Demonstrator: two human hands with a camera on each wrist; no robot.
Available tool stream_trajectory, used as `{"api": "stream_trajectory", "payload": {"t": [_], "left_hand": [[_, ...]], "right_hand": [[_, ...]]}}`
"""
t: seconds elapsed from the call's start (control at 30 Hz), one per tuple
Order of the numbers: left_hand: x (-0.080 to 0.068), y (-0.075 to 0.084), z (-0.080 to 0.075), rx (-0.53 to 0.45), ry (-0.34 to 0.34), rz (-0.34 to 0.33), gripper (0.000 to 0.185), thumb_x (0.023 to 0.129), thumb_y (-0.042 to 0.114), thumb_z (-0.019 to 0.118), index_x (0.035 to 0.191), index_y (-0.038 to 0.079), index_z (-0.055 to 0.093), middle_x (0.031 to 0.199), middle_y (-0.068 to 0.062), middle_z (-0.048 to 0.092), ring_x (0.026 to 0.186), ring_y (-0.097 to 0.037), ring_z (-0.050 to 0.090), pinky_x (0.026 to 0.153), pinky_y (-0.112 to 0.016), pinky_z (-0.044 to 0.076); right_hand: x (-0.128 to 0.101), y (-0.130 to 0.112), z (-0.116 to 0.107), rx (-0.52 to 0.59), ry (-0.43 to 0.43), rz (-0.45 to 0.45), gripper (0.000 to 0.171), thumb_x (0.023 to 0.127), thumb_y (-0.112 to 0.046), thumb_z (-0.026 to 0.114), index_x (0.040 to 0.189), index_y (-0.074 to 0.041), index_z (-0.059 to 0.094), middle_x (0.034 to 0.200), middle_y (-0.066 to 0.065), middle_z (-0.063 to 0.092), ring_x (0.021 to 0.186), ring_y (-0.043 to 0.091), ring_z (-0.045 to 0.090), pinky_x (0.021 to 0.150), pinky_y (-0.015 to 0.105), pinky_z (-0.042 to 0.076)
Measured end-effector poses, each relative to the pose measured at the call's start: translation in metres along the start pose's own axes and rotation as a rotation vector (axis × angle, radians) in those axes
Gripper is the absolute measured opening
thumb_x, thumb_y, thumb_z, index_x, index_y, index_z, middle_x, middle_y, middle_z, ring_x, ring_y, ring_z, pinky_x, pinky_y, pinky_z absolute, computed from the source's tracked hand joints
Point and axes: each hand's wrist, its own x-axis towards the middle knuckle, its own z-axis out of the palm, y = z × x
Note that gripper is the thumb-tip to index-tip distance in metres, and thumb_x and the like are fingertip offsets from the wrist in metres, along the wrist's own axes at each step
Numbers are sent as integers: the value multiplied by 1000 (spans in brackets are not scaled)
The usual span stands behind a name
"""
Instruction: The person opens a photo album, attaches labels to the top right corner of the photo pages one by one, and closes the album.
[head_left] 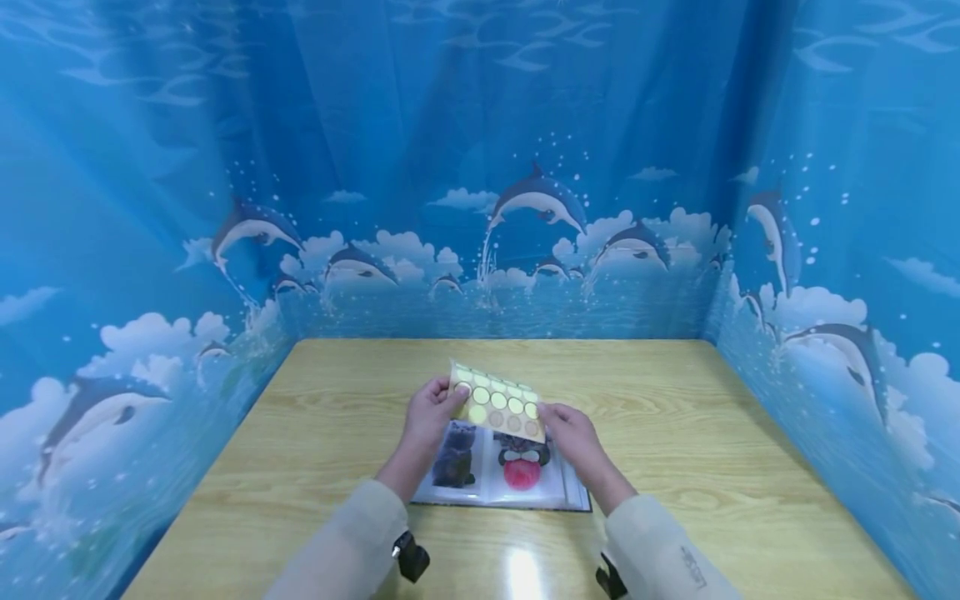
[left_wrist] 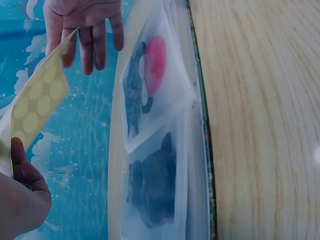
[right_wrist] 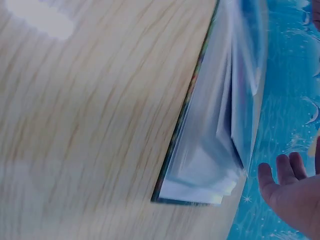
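Above an open album, both hands hold up a tilted sheet of round yellow stickers [head_left: 497, 402]. My left hand [head_left: 433, 407] pinches its left edge, thumb on the front. At the right edge, my right hand [head_left: 573, 430] pinches it, the other fingers extended in the left wrist view. The album [head_left: 487, 497] has clear plastic sleeves, one showing a dark cat-like picture [head_left: 454, 458], the other a dark animal picture with a pink round shape [head_left: 522, 473]. The sheet overlaps the top of the right picture in the head view. Loose sleeve layers [right_wrist: 210, 145] fan out at the album's side.
The album lies on a wood-grain table [head_left: 315, 450]. Blue curtains [head_left: 420, 108] with dolphins and clouds enclose the back and both sides. Small black devices [head_left: 411, 557] hang at the wrists by the light sleeves [head_left: 337, 542].
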Motion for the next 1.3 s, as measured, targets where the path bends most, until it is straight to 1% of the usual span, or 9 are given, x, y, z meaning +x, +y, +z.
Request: {"api": "stream_trajectory", "payload": {"t": [0.2, 0.37, 0.43, 0.57, 0.73, 0.83, 0.97, 1.13, 1.3], "left_hand": [[-2, -6, -1, 49, 6, -33, 26, 93, 21, 69, 112, 4, 65, 97, -8, 72, 84, -17, 65, 81, -33, 55], [-4, -12, -2, 78, 14, -65, 25, 93, 26, 70, 105, 4, 66, 91, -5, 67, 80, -17, 58, 81, -38, 52], [-5, -15, -1, 80, 13, -77, 26, 92, 28, 71, 103, 5, 66, 88, -4, 66, 78, -17, 56, 80, -39, 51], [-6, -21, 2, 16, 8, -109, 27, 91, 29, 72, 102, 5, 66, 86, -3, 69, 77, -17, 60, 78, -36, 51], [-8, -23, 8, -146, 13, -146, 21, 90, 24, 73, 99, 6, 66, 81, -3, 70, 74, -15, 62, 75, -31, 50], [-10, -22, 11, -227, 0, -162, 15, 91, 21, 72, 96, 8, 65, 79, -2, 71, 74, -14, 64, 75, -29, 50], [-13, -23, 15, -255, -31, -161, 11, 93, 19, 70, 93, 11, 62, 82, -1, 72, 78, -13, 67, 75, -28, 50], [-17, -27, 21, -209, -51, -131, 13, 94, 19, 69, 99, 7, 68, 85, -2, 74, 80, -14, 68, 76, -30, 52], [-19, -30, 25, -167, -46, -104, 15, 92, 19, 71, 98, 5, 71, 83, -5, 75, 76, -12, 68, 75, -31, 52]], "right_hand": [[-3, -5, 0, 78, 61, 50, 37, 99, -30, 59, 118, 1, 66, 129, 19, 59, 121, 35, 51, 104, 54, 41], [-3, -7, 1, 158, 93, 71, 36, 99, -28, 60, 118, 2, 65, 132, 20, 58, 126, 36, 47, 109, 55, 36], [-3, -7, 1, 183, 113, 73, 36, 99, -27, 59, 118, 3, 65, 132, 20, 58, 126, 36, 48, 109, 54, 36], [-3, -8, 1, 209, 137, 74, 37, 100, -27, 58, 119, 5, 64, 131, 20, 58, 120, 34, 49, 106, 51, 38], [-3, -7, 1, 245, 150, 85, 39, 99, -27, 59, 122, 5, 61, 134, 21, 55, 125, 35, 46, 109, 53, 35], [-4, -7, 0, 271, 174, 85, 40, 99, -25, 59, 124, 6, 60, 135, 23, 55, 127, 36, 45, 110, 54, 34], [-4, -7, 0, 284, 197, 95, 42, 100, -26, 59, 126, 6, 59, 135, 23, 54, 126, 36, 45, 111, 53, 33], [-6, -7, 2, 305, 203, 111, 39, 99, -27, 59, 122, 5, 61, 133, 21, 55, 126, 34, 45, 111, 52, 32], [-9, -8, 5, 317, 209, 97, 37, 99, -27, 60, 117, 5, 62, 133, 21, 56, 129, 36, 43, 113, 54, 28]]}}
